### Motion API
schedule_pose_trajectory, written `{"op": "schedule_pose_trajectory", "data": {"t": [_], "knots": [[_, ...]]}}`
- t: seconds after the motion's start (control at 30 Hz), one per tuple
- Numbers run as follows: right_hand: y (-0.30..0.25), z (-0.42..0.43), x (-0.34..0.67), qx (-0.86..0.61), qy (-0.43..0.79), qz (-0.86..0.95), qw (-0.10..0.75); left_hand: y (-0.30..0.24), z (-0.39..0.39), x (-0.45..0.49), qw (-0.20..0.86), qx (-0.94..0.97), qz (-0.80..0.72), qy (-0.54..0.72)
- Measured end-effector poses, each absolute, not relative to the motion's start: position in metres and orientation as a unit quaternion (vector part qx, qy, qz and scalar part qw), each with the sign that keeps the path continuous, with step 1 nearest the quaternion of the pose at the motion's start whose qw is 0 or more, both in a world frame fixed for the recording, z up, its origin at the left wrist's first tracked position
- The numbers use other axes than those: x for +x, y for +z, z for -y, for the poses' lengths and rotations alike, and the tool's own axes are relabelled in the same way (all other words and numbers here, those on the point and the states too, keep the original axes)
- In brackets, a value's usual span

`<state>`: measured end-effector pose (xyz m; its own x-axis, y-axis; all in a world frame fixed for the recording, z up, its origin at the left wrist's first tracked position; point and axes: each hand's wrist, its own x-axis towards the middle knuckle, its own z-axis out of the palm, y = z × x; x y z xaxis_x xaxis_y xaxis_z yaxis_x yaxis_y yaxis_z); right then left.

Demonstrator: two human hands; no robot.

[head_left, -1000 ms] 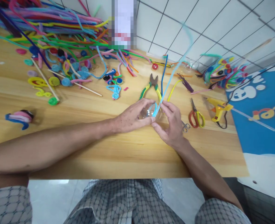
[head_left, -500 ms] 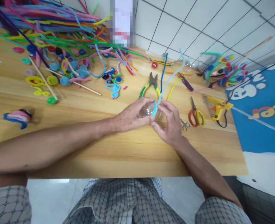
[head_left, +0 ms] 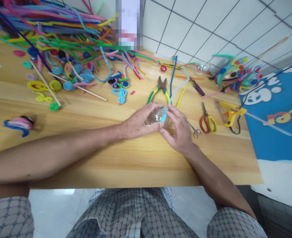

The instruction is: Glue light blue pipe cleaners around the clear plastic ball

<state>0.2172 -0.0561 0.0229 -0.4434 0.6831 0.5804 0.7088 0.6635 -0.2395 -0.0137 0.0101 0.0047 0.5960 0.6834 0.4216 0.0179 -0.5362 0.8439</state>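
Between my hands is a clear plastic ball (head_left: 155,117) with a light blue pipe cleaner (head_left: 177,90) laid against its side. My left hand (head_left: 143,121) is wrapped round the ball from the left, thumb in front and fingers behind. On the other side, my right hand (head_left: 178,129) pinches the pipe cleaner against the ball with thumb and fingers. The pipe cleaner's free end bends up and away toward the back of the table. Just beyond the ball lie pliers (head_left: 162,86) with green and yellow handles, partly hidden by my hands.
Small scissors (head_left: 196,133), red-and-yellow-handled scissors (head_left: 207,123) and a yellow glue gun (head_left: 231,114) lie to the right. Many pipe cleaners (head_left: 61,23) pile up at the back left, with rolled pieces before them. A pink-and-blue rolled piece (head_left: 19,124) lies at far left.
The pipe cleaner's free end has dropped lower and now curves over. Both hands stay at the ball, with the right fingers slightly shifted.
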Motion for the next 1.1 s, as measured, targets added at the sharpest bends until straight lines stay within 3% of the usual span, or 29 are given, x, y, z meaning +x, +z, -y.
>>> {"op": "schedule_pose_trajectory", "data": {"t": [1.1], "knots": [[0.014,0.056,0.208,-0.394,-0.026,0.837,0.378,0.006,-0.011,-0.015,0.424,0.786,-0.232,0.385]]}}
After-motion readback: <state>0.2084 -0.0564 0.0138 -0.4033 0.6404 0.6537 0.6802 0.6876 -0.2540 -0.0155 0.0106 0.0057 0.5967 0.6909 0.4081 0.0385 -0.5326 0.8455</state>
